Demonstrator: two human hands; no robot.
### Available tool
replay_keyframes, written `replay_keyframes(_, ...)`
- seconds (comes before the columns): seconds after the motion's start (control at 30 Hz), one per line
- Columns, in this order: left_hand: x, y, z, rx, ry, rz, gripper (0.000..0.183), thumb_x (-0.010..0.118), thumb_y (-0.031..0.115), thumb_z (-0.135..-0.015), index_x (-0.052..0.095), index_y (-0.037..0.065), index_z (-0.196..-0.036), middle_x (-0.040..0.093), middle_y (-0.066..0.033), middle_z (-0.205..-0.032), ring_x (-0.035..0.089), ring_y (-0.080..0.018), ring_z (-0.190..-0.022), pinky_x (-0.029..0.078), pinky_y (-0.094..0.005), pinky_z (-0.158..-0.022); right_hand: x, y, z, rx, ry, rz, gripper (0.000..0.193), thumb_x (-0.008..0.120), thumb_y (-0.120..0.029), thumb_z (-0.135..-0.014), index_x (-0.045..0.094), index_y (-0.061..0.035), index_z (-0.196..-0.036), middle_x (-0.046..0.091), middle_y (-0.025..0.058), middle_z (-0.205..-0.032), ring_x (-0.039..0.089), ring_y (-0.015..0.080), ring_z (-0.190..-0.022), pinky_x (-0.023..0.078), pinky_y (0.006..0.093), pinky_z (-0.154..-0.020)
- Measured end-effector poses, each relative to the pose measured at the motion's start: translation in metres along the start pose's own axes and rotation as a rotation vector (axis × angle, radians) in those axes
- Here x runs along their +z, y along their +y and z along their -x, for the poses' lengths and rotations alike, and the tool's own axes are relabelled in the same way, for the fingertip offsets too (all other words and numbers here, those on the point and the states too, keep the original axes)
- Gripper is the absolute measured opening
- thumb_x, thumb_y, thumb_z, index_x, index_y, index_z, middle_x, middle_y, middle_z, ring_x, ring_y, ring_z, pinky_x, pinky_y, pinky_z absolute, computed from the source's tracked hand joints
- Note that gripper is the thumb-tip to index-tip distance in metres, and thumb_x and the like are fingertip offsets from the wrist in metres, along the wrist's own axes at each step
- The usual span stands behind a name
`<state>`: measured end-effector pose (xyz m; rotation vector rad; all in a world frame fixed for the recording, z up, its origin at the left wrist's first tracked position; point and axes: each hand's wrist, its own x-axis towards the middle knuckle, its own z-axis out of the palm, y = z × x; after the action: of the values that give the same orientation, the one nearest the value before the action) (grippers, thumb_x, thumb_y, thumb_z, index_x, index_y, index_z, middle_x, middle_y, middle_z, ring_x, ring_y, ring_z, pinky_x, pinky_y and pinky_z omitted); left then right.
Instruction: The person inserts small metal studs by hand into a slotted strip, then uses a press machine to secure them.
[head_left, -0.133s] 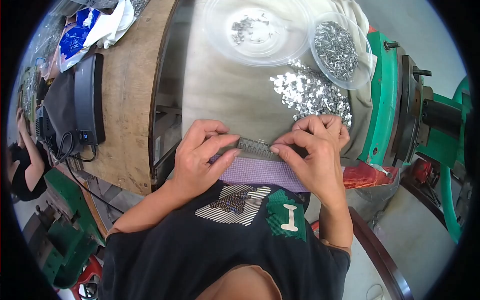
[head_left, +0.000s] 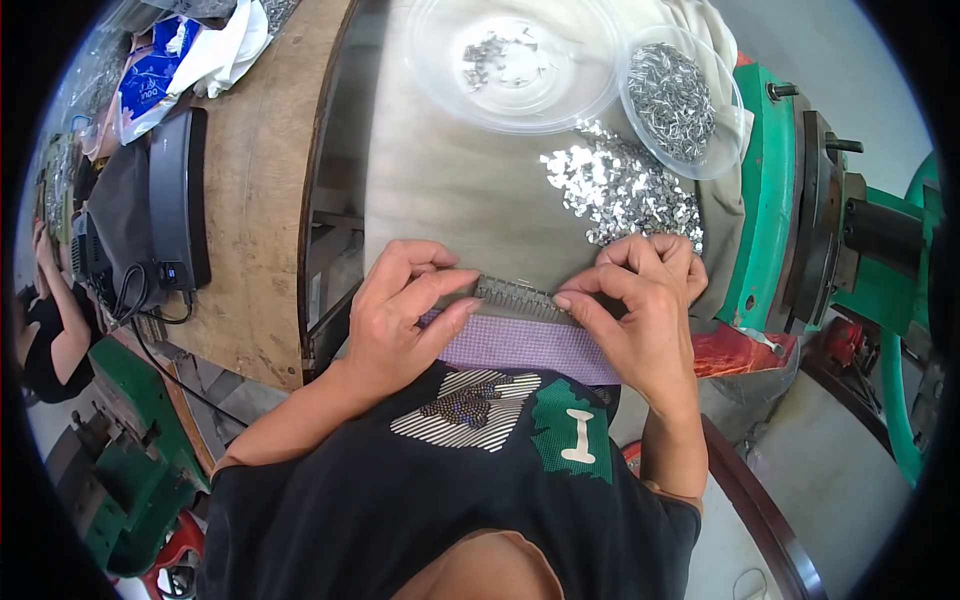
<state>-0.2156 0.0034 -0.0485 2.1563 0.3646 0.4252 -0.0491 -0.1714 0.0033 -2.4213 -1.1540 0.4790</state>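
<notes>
A narrow grey metal bar with a row of notches (head_left: 515, 297) lies slantwise before me, above the edge of a purple woven cloth. Its left end is pinched between thumb and fingers of my left hand (head_left: 400, 310). At the bar's right end, the thumb and index finger of my right hand (head_left: 640, 305) are pressed together; whatever is between them is hidden. Beyond my right hand is a pile of small shiny metal flakes (head_left: 625, 190). A clear round tub (head_left: 672, 105) full of small metal pins stands behind it. Another, wider clear tub (head_left: 560, 110) contains a few small metal pieces.
Pale cloth (head_left: 450, 180) covers the work surface. A green machine vise (head_left: 765, 200) borders it on the right. To the left, a wooden bench (head_left: 255, 190) carries a dark box-shaped device (head_left: 180, 195) with a cable and a tissue pack (head_left: 155, 80). Another person (head_left: 60, 320) is at far left.
My right hand has shifted slightly rightward along the notched bar, uncovering more of it. My left hand and the bar stay in place.
</notes>
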Motion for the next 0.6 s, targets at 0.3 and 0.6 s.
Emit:
replay_keyframes(0.3,-0.0003,-0.0003,-0.0017,0.039,0.008,-0.025,0.029,0.081,0.001,-0.071,0.072,0.003,-0.099,0.062,-0.0104,-0.102,0.063,-0.0232,-0.084,0.052,-0.0320,-0.068,-0.0007,0.0043,0.0041,-0.011,0.018,-0.005,0.013,0.082,-0.023,-0.071,0.078,-0.0151,-0.080,0.058,-0.0024,-0.091,0.047,0.0251,-0.100,0.027,0.0453,-0.094)
replay_keyframes(0.6,-0.0019,0.0027,0.0026,-0.060,-0.045,0.009,0.033,0.080,0.002,-0.071,0.073,0.002,-0.103,0.060,-0.0137,-0.106,0.061,-0.0246,-0.093,0.050,-0.0323,-0.077,0.0024,0.0031,0.0051,-0.005,0.023,-0.023,0.014,0.082,-0.024,-0.071,0.077,-0.0142,-0.080,0.058,-0.0022,-0.090,0.047,0.0258,-0.101,0.026,0.0458,-0.095)
